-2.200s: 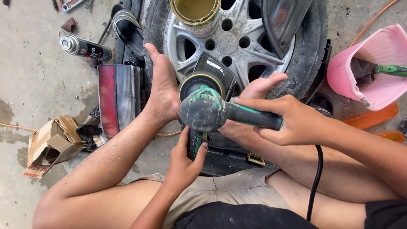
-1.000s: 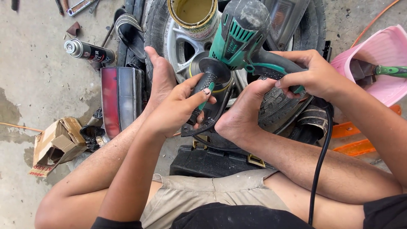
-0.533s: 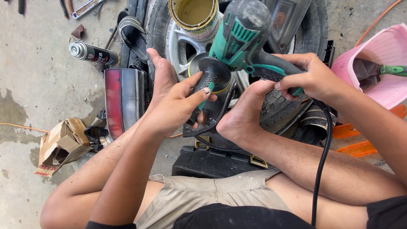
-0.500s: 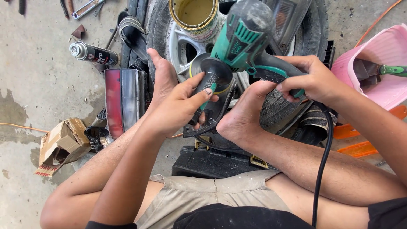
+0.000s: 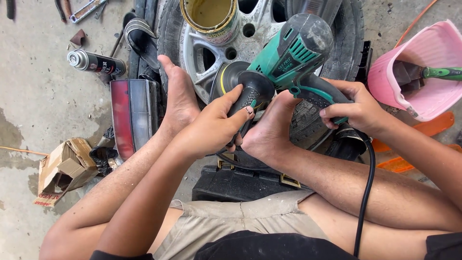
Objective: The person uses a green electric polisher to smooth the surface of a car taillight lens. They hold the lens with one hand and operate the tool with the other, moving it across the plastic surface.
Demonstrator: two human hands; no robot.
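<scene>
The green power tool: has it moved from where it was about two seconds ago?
Yes. The green power tool has been lifted up, its body now over the alloy wheel, beside the paint can, with its disc turned toward the person.

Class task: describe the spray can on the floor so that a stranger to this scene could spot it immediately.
Start at the silver alloy wheel lying at top centre. Left of it, on bare concrete, lies a small metal spray can. Unlike the open yellow tin on the wheel, it lies sideways, capped and dark-labelled.

Spray can (image 5: 95,62) left of wheel (image 5: 250,43), bucket (image 5: 423,72) right, grinder (image 5: 288,58) between
</scene>
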